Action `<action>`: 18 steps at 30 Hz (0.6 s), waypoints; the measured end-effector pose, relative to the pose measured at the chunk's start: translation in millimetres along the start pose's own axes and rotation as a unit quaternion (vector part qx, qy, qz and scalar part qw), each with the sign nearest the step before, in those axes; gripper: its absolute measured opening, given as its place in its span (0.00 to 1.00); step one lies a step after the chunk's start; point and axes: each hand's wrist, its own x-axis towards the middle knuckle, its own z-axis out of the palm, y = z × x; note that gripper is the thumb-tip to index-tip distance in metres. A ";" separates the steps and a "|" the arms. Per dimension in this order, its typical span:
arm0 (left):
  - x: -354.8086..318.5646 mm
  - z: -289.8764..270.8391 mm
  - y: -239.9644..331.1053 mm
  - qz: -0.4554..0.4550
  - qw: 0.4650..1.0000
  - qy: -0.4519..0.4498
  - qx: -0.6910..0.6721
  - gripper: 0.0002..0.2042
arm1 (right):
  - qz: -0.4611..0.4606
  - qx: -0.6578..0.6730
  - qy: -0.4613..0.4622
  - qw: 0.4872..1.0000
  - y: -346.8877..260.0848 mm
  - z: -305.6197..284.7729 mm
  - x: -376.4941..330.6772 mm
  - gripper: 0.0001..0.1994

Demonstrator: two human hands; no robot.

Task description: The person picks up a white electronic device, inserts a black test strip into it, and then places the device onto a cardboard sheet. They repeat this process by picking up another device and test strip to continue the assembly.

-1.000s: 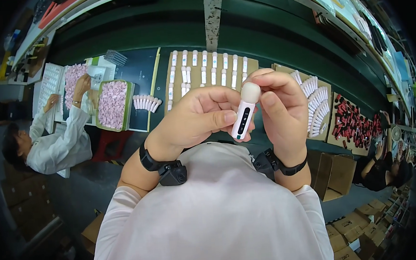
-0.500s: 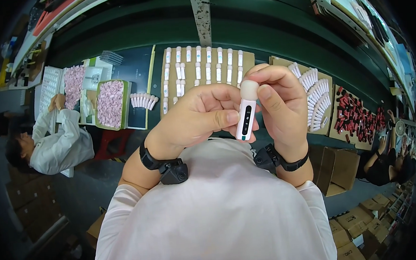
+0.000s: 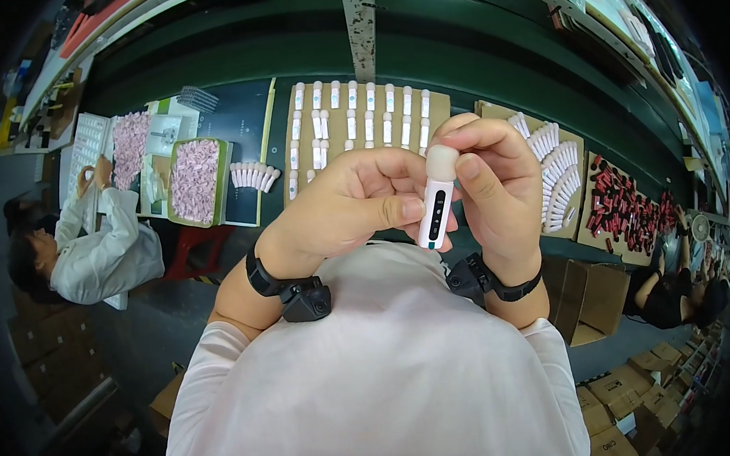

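Note:
I hold a small white tube-shaped device [image 3: 437, 203] with a rounded cap and a dark strip down its front, upright in front of my chest. My left hand [image 3: 351, 204] grips its body, the thumb pressed beside the dark strip. My right hand [image 3: 496, 182] pinches the rounded cap from above and the right. Behind my hands lies a cardboard sheet [image 3: 437, 106] with rows of several like white devices.
A green conveyor belt [image 3: 471, 54] runs across the back. Right of the sheet are a tray of white parts [image 3: 556, 179] and a tray of red parts [image 3: 623, 208]. Pink parts fill a green box [image 3: 196, 180] at left, where a person in white [image 3: 91, 253] works. Cardboard boxes [image 3: 591, 298] stand lower right.
Both hands have kept hold of the white device, in much the same place. The person at left has shifted a little.

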 end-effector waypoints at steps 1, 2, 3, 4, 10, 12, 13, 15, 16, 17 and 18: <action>-0.7 -0.9 0.8 -0.003 1.000 0.004 0.005 0.15 | 0.003 0.001 -0.001 1.000 0.2 1.0 0.4 0.10; -1.4 -2.1 1.6 -0.005 1.000 0.009 0.011 0.14 | 0.007 0.001 -0.001 1.000 0.5 2.0 0.9 0.10; -3.7 -2.6 3.2 -0.005 1.000 0.017 0.018 0.14 | 0.008 0.004 -0.007 1.000 1.7 3.6 1.9 0.10; -5.8 -3.6 4.6 -0.001 1.000 0.022 0.020 0.14 | 0.005 -0.003 -0.006 1.000 3.7 5.1 2.7 0.10; -17.4 -30.5 -3.7 0.033 0.983 0.109 0.140 0.12 | -0.023 -0.219 -0.015 0.975 24.4 8.8 6.7 0.10; -28.1 -57.1 -15.8 0.042 0.975 0.150 0.159 0.11 | -0.007 -0.251 -0.019 0.968 30.7 3.7 1.1 0.11; -35.1 -80.3 -29.3 0.035 0.942 0.215 0.254 0.12 | 0.010 -0.298 -0.005 0.955 34.4 -0.4 -3.2 0.11; -57.0 -124.9 -53.1 0.027 0.892 0.288 0.346 0.13 | 0.040 -0.292 -0.005 0.956 44.8 -8.2 -12.7 0.11; -70.7 -145.5 -62.4 0.041 0.816 0.361 0.450 0.12 | 0.072 -0.295 0.007 0.953 49.3 -11.8 -17.6 0.11; -83.8 -166.1 -74.0 0.052 0.724 0.423 0.543 0.12 | 0.072 -0.292 0.003 0.954 55.0 -17.0 -23.1 0.11; -99.3 -185.7 -87.4 0.052 0.721 0.428 0.542 0.12 | 0.095 -0.293 0.006 0.951 60.5 -21.6 -28.8 0.11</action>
